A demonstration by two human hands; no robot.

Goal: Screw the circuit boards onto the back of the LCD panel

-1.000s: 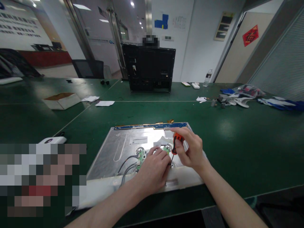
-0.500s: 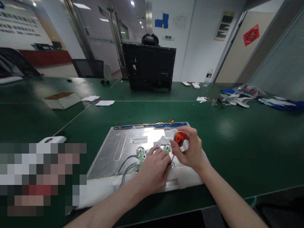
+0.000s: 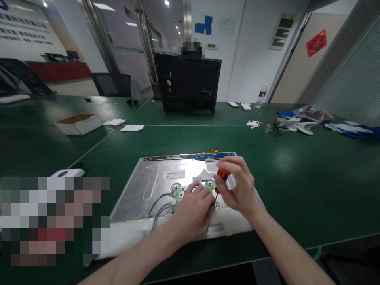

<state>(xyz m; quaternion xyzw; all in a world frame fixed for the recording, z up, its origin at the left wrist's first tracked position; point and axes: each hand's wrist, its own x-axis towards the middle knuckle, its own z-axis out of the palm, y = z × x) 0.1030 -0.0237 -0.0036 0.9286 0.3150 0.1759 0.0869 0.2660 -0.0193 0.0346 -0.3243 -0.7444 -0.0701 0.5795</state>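
My right hand (image 3: pixel 237 186) grips a red and black screwdriver (image 3: pixel 223 173) by its handle, thumb and fingers around it. The thin shaft slants down beside the fingers of my left hand (image 3: pixel 194 209), and I cannot see its tip. That left hand lies curled over a green circuit board (image 3: pixel 177 194) and covers much of it; its fingertips and anything in them are hidden. Beneath both is a silvery metal display panel (image 3: pixel 139 188), with a blue circuit strip (image 3: pixel 178 157) along its far edge. Dark cables (image 3: pixel 157 209) run from the board's left side.
A black monitor-like housing (image 3: pixel 190 87) stands upright across the green table (image 3: pixel 297 190). An open white box (image 3: pixel 77 124) and papers (image 3: pixel 132 128) lie at left. A bottle (image 3: pixel 261 96), bagged items (image 3: pixel 314 113) and gloves (image 3: pixel 350 128) are at right. A blurred patch hides the lower left.
The screwdriver handle has turned in my right hand, and the fingers have shifted slightly around it. My left hand stays in place over the board. The whole view has moved a little.
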